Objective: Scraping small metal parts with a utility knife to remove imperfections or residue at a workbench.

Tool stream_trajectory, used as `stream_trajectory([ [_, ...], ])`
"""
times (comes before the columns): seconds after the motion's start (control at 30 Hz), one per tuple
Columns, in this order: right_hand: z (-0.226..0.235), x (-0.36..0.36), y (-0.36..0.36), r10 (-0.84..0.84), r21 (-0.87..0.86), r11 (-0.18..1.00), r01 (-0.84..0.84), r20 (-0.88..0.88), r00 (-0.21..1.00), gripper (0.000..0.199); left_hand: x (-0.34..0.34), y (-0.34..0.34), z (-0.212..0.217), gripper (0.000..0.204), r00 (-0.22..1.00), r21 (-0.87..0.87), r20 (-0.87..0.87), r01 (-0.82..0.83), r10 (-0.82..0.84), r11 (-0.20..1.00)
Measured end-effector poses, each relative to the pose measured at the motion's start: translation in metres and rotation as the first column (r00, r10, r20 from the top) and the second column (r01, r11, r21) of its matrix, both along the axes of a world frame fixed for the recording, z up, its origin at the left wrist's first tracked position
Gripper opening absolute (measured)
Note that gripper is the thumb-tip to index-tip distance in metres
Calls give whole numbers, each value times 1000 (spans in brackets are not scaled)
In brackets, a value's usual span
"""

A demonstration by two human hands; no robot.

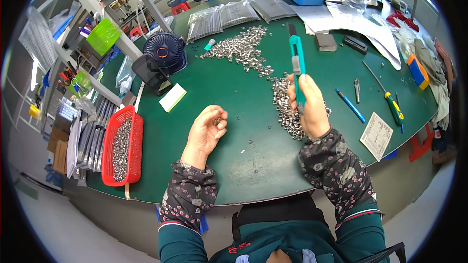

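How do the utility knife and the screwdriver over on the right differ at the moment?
The utility knife is held up in the right hand, while the screwdriver lies on the green table. The knife has a teal body with a grey slider; the screwdriver has a green-and-yellow handle. The knife ends in a flat, dark blade, the screwdriver in a thin shaft. Both point their working ends toward the table's far side.

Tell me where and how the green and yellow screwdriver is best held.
I would take the thick handle, from above and slightly left: the screwdriver lies flat, its thin shaft pointing away, a slim tool close on its right.
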State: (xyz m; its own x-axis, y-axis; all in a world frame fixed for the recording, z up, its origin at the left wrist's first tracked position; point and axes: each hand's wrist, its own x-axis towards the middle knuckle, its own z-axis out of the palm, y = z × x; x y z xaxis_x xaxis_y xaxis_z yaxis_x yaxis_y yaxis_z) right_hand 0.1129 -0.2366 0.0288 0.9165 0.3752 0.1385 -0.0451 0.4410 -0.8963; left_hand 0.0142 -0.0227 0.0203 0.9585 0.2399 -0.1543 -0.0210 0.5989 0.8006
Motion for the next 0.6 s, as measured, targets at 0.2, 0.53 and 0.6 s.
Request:
stream_trajectory([
  [0.2,-3,6,-3,-67,101,992,79,-121,990,31,50,-58,9,10,978,801,-161,206,-130,561],
  [0.53,0,6,-3,-78,154,983,96,-119,990,28,84,-75,-19,11,997,986,-58,49,-51,-157],
  [0.6,2,3,-1,-69,146,986,85,-110,991,28,80,-73,-17,10,998,979,4,-17,-66,-202],
])
